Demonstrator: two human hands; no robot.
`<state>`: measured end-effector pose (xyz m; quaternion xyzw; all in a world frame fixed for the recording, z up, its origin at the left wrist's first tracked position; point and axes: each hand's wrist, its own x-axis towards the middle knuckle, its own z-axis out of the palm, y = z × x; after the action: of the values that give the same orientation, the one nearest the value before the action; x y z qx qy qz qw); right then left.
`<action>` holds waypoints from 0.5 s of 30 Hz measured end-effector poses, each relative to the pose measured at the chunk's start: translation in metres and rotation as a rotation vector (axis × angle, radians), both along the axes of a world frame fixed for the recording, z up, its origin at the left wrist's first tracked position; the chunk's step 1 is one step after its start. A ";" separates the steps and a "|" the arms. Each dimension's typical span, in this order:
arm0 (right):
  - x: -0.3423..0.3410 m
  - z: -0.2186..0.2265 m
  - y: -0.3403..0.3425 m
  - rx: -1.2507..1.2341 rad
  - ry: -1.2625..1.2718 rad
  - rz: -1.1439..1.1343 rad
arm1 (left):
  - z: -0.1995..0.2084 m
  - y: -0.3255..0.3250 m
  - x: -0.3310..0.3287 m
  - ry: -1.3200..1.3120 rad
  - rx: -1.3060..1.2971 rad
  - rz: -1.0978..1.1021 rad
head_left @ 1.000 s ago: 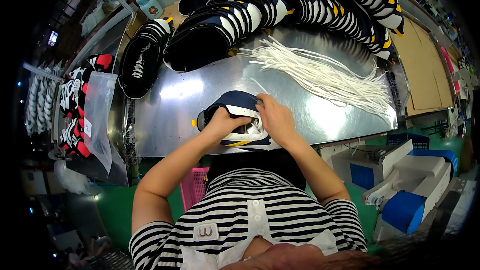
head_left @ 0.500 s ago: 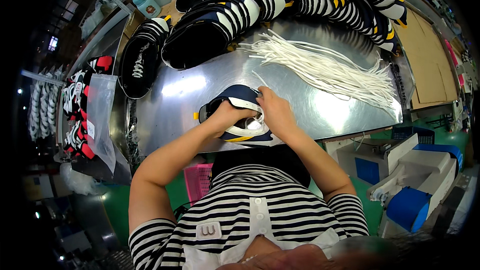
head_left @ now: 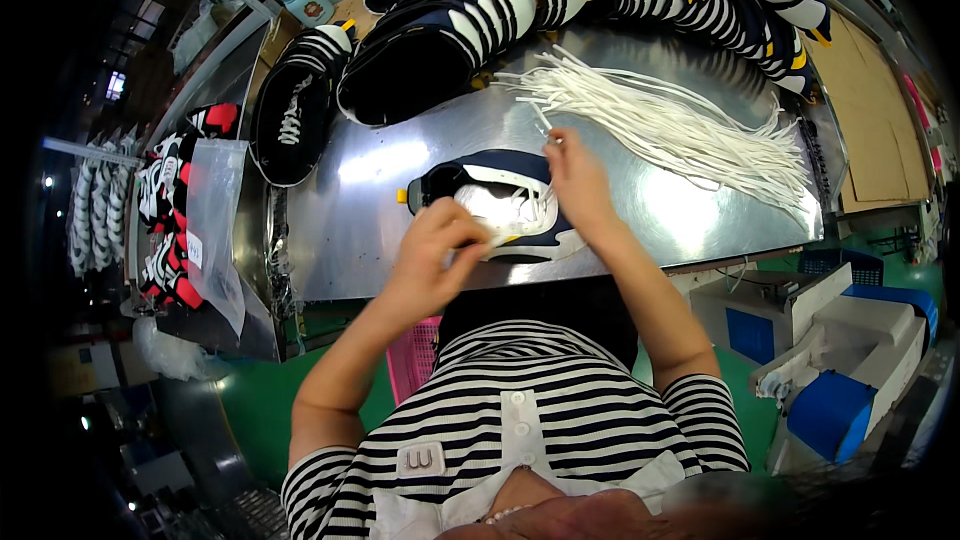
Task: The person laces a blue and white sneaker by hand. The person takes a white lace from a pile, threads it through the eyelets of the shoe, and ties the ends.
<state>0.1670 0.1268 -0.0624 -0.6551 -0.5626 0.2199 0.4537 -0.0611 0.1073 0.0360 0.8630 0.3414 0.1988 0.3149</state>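
A navy, white and yellow shoe upper [head_left: 505, 162] lies on its base on the metal table in front of me, its toe to the right. White lace [head_left: 521, 204] runs across its eyelets. Over its near edge my left hand [head_left: 436, 248] is closed, thumb and fingers pinching white lace beside the opening. Beyond the toe side, my right hand [head_left: 580, 178] is raised with its fingertips pinched on a lace end that sticks up from them. A bundle of loose white laces [head_left: 670, 135] lies just past my right hand.
Rows of nested shoe uppers [head_left: 480, 20] line the table's far side. A single laced black upper [head_left: 292, 110] stands at the left, near a plastic bag [head_left: 215, 230] and red-and-black shoes [head_left: 165, 200]. A light-blue bottle [head_left: 303, 0] is at the back. A grey-and-blue machine [head_left: 840, 350] stands right.
My left hand has come out of the shoe opening toward me. My right hand has lifted away from the upper, farther out and to the right, drawing lace.
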 end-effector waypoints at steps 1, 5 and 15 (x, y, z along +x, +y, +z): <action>0.005 0.008 -0.002 0.006 0.119 -0.006 | -0.020 -0.002 0.006 0.127 0.319 0.020; 0.020 0.042 -0.045 0.054 0.401 -0.092 | -0.059 0.003 0.023 -0.043 0.167 0.029; -0.017 0.015 -0.108 -0.123 0.309 0.223 | -0.053 0.011 0.038 -0.026 0.002 0.228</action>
<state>0.1498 0.0183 -0.0476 -0.5736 -0.5409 0.4007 0.4668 -0.0235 0.1182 -0.0173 0.8163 0.4330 0.2449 0.2936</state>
